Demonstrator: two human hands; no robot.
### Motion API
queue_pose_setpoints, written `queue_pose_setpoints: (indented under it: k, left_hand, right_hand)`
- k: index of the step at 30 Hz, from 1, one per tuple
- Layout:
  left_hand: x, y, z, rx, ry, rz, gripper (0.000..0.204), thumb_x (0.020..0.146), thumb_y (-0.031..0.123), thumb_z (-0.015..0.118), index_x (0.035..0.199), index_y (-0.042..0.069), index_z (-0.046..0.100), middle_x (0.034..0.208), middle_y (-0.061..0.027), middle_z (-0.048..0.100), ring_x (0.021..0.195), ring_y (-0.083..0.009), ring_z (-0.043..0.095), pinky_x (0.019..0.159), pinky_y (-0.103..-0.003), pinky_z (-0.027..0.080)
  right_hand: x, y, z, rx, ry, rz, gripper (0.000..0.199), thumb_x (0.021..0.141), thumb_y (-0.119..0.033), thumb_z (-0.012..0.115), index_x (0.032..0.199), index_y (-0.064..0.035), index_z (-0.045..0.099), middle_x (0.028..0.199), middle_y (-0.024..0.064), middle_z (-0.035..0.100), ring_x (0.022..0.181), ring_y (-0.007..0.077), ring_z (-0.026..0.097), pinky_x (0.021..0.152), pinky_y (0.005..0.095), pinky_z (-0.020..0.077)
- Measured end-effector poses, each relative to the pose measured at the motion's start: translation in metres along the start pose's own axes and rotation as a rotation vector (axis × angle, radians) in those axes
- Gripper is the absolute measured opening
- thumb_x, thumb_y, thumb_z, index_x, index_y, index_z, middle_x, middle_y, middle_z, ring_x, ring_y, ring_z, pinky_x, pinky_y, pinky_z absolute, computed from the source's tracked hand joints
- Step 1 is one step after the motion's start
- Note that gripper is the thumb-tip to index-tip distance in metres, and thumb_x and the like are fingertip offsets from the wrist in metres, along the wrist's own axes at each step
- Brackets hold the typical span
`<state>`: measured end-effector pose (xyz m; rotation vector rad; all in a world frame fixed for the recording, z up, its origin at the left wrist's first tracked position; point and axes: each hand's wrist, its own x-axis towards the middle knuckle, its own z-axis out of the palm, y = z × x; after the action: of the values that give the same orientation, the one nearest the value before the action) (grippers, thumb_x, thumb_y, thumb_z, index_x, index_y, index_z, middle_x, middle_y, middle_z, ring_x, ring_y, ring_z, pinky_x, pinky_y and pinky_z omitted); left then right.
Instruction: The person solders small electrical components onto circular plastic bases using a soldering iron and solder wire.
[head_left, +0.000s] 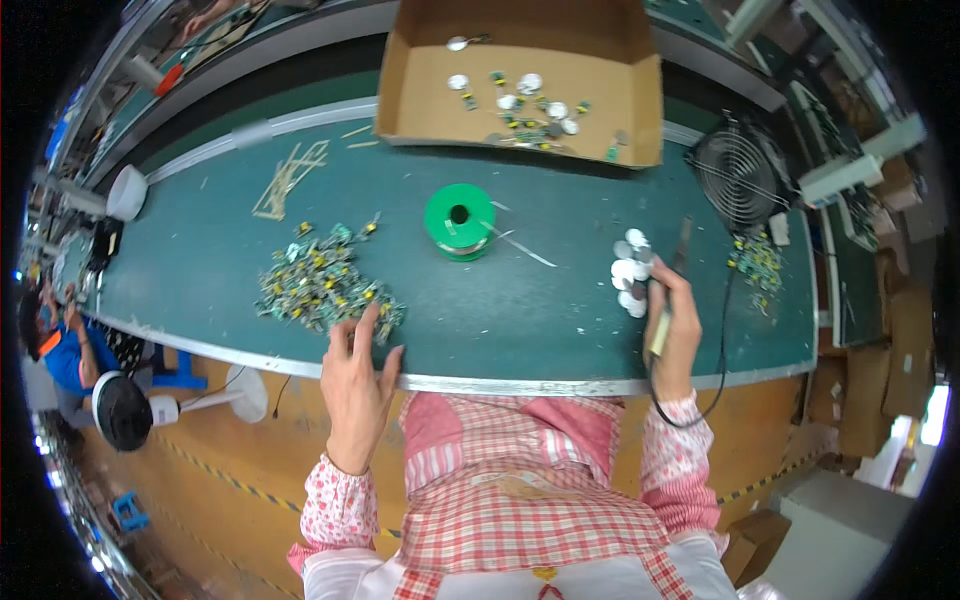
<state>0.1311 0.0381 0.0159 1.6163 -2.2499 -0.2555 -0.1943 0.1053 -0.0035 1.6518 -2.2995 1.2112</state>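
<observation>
My left hand [357, 380] lies flat at the front edge of the green bench [560, 320], its fingertips touching a heap of small green circuit boards [322, 283]. My right hand [675, 325] grips a soldering iron [672, 285] with a yellow handle, its tip pointing away from me; a black cord loops down from it. Right beside that hand lies a cluster of round white discs [630, 270]. A green spool of solder wire [460, 221] stands at mid-bench between the two hands.
An open cardboard box [520, 125] at the far edge holds discs and small boards. A black fan [740, 175] sits far right, with more boards [757, 258] below it. Thin wooden sticks [287, 180] lie far left. Another person [60, 345] sits at the left.
</observation>
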Motion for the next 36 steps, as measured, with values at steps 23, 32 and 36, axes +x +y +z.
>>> queue_pose_setpoints:
  k: [23,32,36]
  left_hand:
    - [-0.012,0.071,0.058,-0.553,0.079,0.198,0.018,0.08,0.008,0.065,0.097,0.005,0.061,0.097,-0.0072,0.06,0.085,-0.0239,0.057,0.075,-0.034,0.044]
    - [-0.001,0.126,0.083,-1.722,-0.544,-0.148,0.024,0.091,0.013,0.059,0.112,0.001,0.056,0.097,-0.0039,0.06,0.09,-0.0103,0.058,0.081,-0.026,0.047]
    - [0.005,0.127,0.08,-1.954,-0.668,-0.341,0.029,0.091,0.012,0.059,0.118,0.002,0.056,0.107,-0.0088,0.064,0.097,-0.0141,0.06,0.084,-0.028,0.049]
  right_hand:
    - [-0.037,-0.003,0.005,0.005,-0.053,-0.016,0.024,0.081,0.003,0.062,0.105,0.0005,0.061,0.093,0.0158,0.061,0.087,0.0303,0.058,0.076,0.0372,0.0471]
    - [-0.059,-0.05,-0.012,0.604,-0.067,0.263,0.012,0.085,0.001,0.06,0.095,-0.0013,0.054,0.092,0.0103,0.062,0.087,0.0162,0.059,0.081,0.0299,0.0464]
    - [-0.047,-0.063,-0.009,0.494,-0.033,0.205,0.021,0.08,0.002,0.067,0.098,-0.0022,0.057,0.094,0.0102,0.064,0.082,0.0157,0.061,0.075,0.027,0.0485]
